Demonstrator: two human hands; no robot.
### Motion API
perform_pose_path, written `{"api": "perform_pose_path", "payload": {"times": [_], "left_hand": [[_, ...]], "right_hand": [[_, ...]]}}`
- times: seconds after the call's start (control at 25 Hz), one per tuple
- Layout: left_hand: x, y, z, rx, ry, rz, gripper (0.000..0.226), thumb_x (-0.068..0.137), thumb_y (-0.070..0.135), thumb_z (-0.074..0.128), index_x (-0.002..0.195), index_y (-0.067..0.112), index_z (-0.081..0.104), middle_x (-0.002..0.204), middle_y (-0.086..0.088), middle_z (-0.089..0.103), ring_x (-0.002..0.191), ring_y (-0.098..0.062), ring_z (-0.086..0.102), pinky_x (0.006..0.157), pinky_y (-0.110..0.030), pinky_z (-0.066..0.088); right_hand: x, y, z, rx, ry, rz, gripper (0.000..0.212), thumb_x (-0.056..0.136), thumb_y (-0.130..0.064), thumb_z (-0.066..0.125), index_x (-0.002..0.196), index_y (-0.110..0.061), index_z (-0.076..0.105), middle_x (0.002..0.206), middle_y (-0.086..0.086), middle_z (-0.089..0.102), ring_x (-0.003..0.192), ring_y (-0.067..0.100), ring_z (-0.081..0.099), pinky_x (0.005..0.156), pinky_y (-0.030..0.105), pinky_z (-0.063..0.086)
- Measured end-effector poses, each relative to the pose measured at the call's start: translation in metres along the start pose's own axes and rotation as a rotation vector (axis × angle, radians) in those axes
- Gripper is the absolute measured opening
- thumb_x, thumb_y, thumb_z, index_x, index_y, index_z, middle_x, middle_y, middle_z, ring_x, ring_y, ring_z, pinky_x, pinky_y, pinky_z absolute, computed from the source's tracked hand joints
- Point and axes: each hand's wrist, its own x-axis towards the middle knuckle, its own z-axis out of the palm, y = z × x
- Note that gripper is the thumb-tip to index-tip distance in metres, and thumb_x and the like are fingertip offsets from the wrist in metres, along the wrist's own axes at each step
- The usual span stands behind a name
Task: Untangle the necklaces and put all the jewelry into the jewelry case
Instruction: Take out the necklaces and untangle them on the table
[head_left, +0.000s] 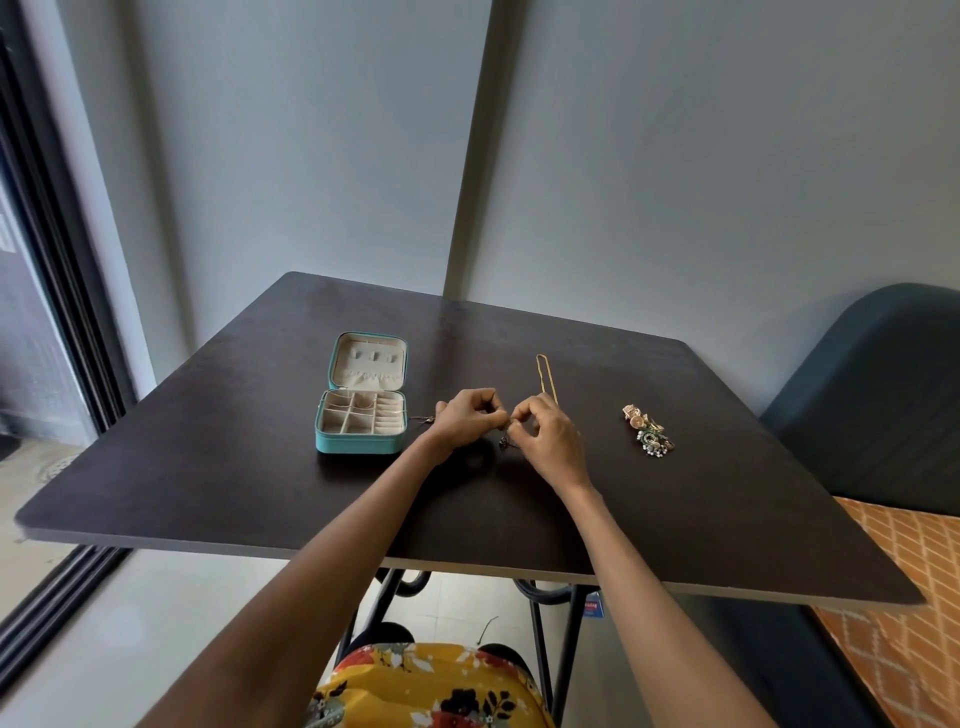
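Note:
A teal jewelry case (358, 442) lies open on the dark table (260, 493), its beige compartments showing, with thin chains in the back ones. My left hand (465, 420) and my right hand (548, 434) meet at the table's middle, both pinching a thin dark necklace (505, 440) whose small pendant hangs between them. Part of that chain trails left toward the case. A gold chain necklace (544, 375) lies stretched out behind my right hand. A small pile of earrings and rings (647, 430) sits to the right.
A dark blue chair (878, 384) stands at the table's right side, over an orange patterned surface (904, 597). A grey wall rises behind the table. A dark sliding door frame (57, 332) runs along the left.

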Motion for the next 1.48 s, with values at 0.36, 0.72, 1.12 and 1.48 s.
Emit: {"api": "perform_pose_path", "payload": {"times": [0.36, 0.72, 1.12, 1.48], "left_hand": [[0.003, 0.0, -0.003, -0.077, -0.055, -0.073, 0.017, 0.085, 0.026, 0.054, 0.072, 0.02, 0.063, 0.075, 0.01, 0.063, 0.083, -0.003, 0.053, 0.112, -0.05, 0.019], [0.002, 0.007, -0.011, -0.058, -0.15, -0.21, 0.03, 0.081, 0.042, 0.046, 0.065, 0.02, 0.059, 0.072, 0.007, 0.058, 0.09, -0.019, 0.049, 0.109, -0.048, 0.028], [0.003, 0.007, -0.014, -0.076, -0.171, -0.126, 0.023, 0.092, 0.029, 0.055, 0.086, 0.014, 0.071, 0.105, -0.016, 0.055, 0.062, -0.015, 0.053, 0.07, -0.03, 0.043], [0.016, -0.01, -0.007, -0.073, -0.16, -0.182, 0.033, 0.058, 0.055, 0.049, 0.061, 0.027, 0.067, 0.075, 0.004, 0.06, 0.089, -0.019, 0.049, 0.1, -0.046, 0.037]], "right_hand": [[0.004, 0.008, 0.005, 0.364, -0.105, 0.116, 0.013, 0.09, -0.015, 0.058, 0.08, -0.023, 0.057, 0.082, -0.006, 0.055, 0.068, 0.007, 0.051, 0.064, 0.026, 0.043], [-0.008, 0.001, 0.003, -0.093, 0.092, -0.213, 0.016, 0.087, -0.028, 0.052, 0.086, -0.013, 0.056, 0.091, -0.001, 0.056, 0.069, 0.014, 0.059, 0.056, 0.031, 0.051], [-0.003, 0.005, -0.003, 0.107, 0.096, -0.042, 0.015, 0.087, -0.026, 0.065, 0.101, -0.02, 0.064, 0.09, -0.017, 0.054, 0.061, 0.003, 0.051, 0.058, 0.019, 0.044], [-0.001, -0.01, -0.003, -0.032, 0.102, -0.099, 0.008, 0.081, -0.018, 0.067, 0.08, -0.016, 0.06, 0.079, -0.015, 0.052, 0.059, 0.001, 0.044, 0.057, 0.021, 0.039]]}}
